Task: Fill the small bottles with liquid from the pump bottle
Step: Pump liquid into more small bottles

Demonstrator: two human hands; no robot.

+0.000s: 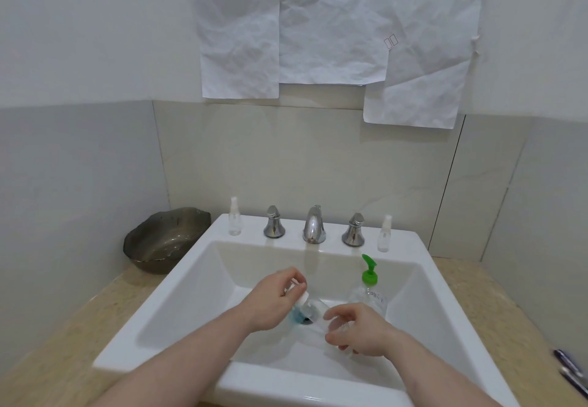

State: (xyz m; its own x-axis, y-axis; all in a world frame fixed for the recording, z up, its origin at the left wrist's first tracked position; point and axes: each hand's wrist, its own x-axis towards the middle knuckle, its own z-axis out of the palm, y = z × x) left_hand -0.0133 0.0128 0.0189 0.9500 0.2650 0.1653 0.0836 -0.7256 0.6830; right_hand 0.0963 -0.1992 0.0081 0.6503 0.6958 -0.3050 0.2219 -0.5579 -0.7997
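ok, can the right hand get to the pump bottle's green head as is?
Probably yes, once freed. The right hand holds a small clear bottle just in front of the pump bottle; its green pump head stands upright with nothing above it. It must put the small bottle down or pass it over first.

Both forearms reach forward, left hand (276, 299) and right hand (359, 330) fingers curled.

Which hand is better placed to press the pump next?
Right, probably. The right hand is just in front of the pump bottle, but it grips a small clear bottle. The left hand is farther away, pinching a white cap.
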